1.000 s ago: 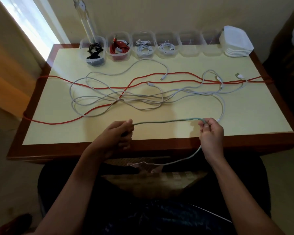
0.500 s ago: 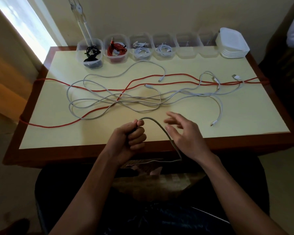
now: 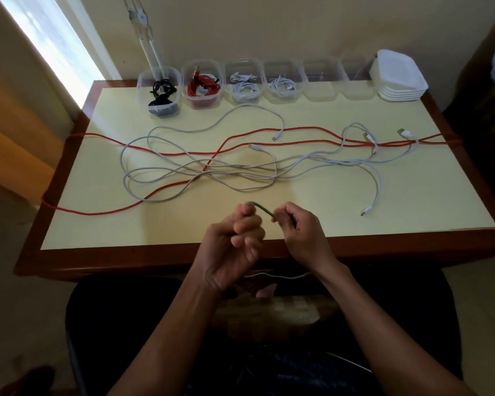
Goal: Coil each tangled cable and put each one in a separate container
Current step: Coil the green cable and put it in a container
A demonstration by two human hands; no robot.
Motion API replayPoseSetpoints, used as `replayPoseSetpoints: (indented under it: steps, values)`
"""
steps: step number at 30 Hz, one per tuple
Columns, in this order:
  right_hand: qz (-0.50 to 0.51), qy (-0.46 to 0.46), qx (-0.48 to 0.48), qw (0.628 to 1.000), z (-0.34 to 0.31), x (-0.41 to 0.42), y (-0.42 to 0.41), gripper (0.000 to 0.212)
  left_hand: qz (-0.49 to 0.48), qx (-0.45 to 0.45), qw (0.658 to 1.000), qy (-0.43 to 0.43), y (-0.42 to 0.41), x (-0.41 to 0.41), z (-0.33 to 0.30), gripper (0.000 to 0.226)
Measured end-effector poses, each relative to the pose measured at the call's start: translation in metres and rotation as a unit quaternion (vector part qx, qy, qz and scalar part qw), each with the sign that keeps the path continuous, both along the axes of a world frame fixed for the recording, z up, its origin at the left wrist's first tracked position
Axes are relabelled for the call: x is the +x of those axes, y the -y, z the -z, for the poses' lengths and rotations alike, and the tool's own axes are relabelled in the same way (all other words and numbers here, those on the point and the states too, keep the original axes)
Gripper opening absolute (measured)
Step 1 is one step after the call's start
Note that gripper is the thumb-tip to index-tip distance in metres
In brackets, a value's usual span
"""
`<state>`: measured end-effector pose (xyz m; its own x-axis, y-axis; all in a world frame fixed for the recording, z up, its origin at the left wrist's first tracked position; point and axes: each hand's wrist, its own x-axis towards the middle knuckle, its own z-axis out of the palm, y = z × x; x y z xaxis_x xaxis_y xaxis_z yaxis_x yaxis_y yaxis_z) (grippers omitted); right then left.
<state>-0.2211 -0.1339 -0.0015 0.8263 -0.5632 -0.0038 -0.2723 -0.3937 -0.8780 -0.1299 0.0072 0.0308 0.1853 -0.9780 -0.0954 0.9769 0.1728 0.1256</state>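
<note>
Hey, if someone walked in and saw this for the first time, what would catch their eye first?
Probably the long red cable snaking across the whole table, tangled with pale white cables in the middle. Next, both hands, left hand and right hand, at the near edge, gripping a short arc of greenish cable. Along the far edge stands a row of clear containers, four already holding coiled cables.

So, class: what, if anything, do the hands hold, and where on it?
Both hands, left and right, pinch one greenish cable along a short arched stretch between them; its end is not visible.
</note>
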Motion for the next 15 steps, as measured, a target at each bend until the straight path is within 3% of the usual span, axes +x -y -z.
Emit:
replayPoseSetpoints:
  steps: [3, 6, 11, 13, 15]
  values:
    - [-0.058, -0.007, 0.031, 0.998, -0.002, -0.007, -0.007, 0.031, -0.107, 0.062, 0.989, -0.086, 0.004, 0.019, 0.003, 0.029]
    - [-0.095, -0.005, 0.052, 0.994, -0.01, -0.013, -0.011, 0.032, -0.226, 0.125, 0.964, -0.068, -0.001, 0.035, 0.004, 0.036]
    - [-0.157, -0.013, 0.078, 0.984, -0.029, -0.021, -0.018, 0.031, -0.334, 0.122, 0.931, -0.084, -0.013, 0.061, 0.005, 0.025]
    - [-0.17, 0.0, 0.086, 0.982, -0.036, -0.021, -0.021, 0.031, -0.381, 0.154, 0.91, -0.047, -0.013, 0.066, 0.006, 0.027]
    - [-0.17, 0.017, 0.09, 0.981, -0.044, -0.019, -0.021, 0.031, -0.392, 0.211, 0.893, 0.06, -0.01, 0.06, 0.009, 0.031]
